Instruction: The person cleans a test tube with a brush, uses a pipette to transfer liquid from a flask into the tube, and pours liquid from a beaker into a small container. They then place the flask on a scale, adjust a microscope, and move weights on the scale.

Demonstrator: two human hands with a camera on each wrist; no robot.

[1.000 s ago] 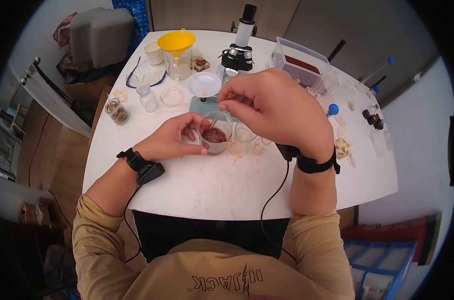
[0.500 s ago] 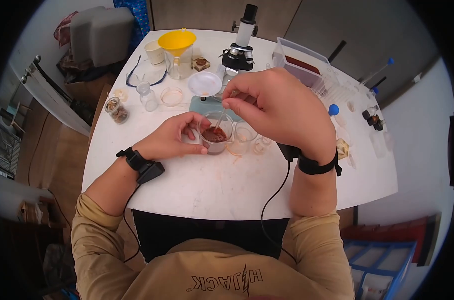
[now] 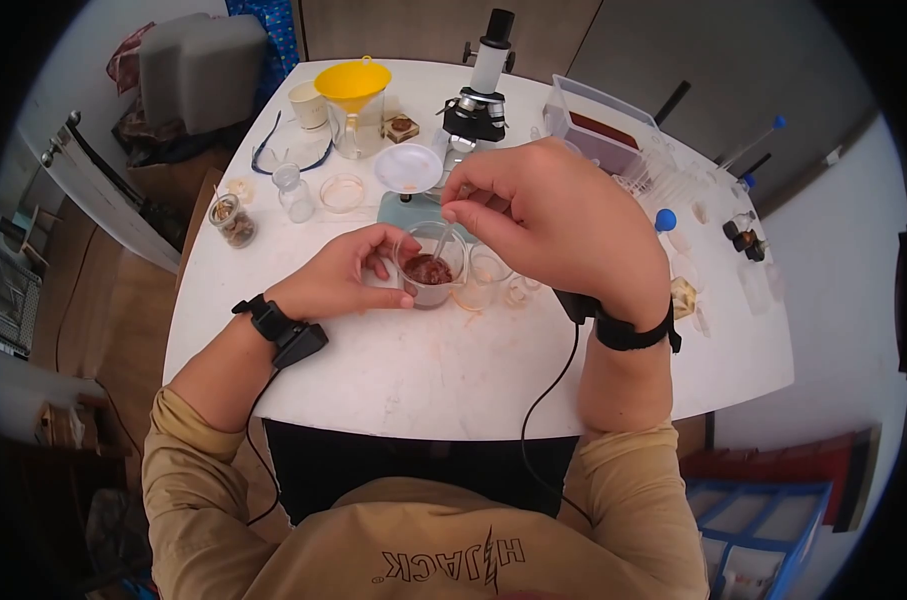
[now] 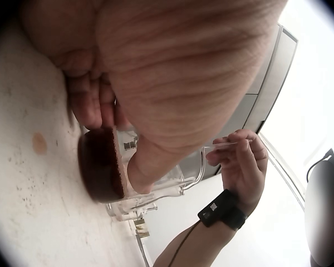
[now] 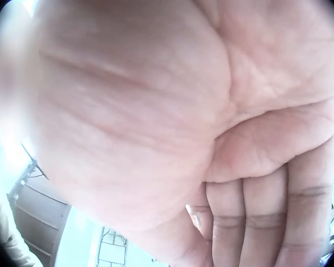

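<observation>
A glass beaker (image 3: 435, 298) stands on the white table, with dark red-brown liquid (image 3: 426, 270) in its lower part. My left hand (image 3: 338, 275) holds it from the left, the thumb on the near side and the fingers at the far side. In the left wrist view the thumb presses the beaker wall just above the liquid (image 4: 100, 167). Above the beaker, my right hand (image 3: 563, 215) pinches the top of a thin glass rod (image 3: 444, 237) between thumb and fingers. The rod slants down into the liquid. In the right wrist view the palm hides most of the rod.
Small glass dishes (image 3: 489, 266) sit close to the beaker's right. Behind it are a scale with a white pan (image 3: 408, 168) and a microscope (image 3: 478, 110). A yellow funnel (image 3: 353, 85), glass bottle (image 3: 294, 197) and filled jar (image 3: 235, 224) stand left; a clear box (image 3: 598, 135) is back right.
The rod's angle and place in the liquid shift between frames, and the liquid's surface changes with it. My right hand moves slightly; my left hand and the beaker stay put.
</observation>
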